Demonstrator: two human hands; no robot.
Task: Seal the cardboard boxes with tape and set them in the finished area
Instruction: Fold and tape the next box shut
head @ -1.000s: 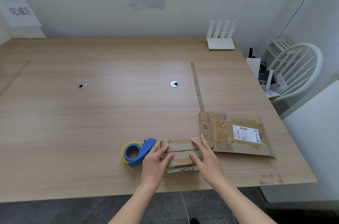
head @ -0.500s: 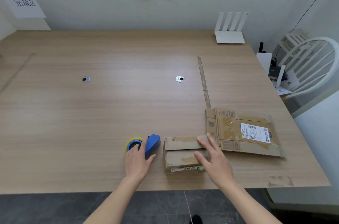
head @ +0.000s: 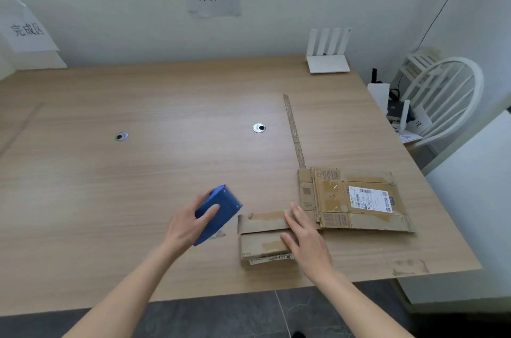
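Taping of the first box just about to begin, by the look of it. Gripped in the left hand (head: 190,223): blue plastic tape dispenser (head: 218,213), fingers and thumb curled round its body, lifted off the light wooden worktop (head: 138,171) and tilted, just left of the small brown cardboard box (head: 262,235). Resting on that box: the right hand (head: 304,235), fingers straight, pressing the top flaps down at the box's right end, gripping nothing. Box near the front edge of the worktop, right of centre, flaps closed, seam between them running left to right, no fresh tape visible across it.

Next move, as a judgement: bringing the dispenser's mouth down onto the left end of the seam, pulling along it to the right while keeping the flaps pinned, and shifting the right hand out of the tape's path. Risk of flaps springing up if pressure eases too early.

Counted:
- one assembled box, under the right hand;
- one flattened brown cardboard box with a white shipping label (head: 354,199), touching the small box's far right corner, towards the right edge;
- one dispenser;
- two hands;
- one paper sign marking the finished area (head: 27,29), on the wall by the far left corner, well apart from the box.
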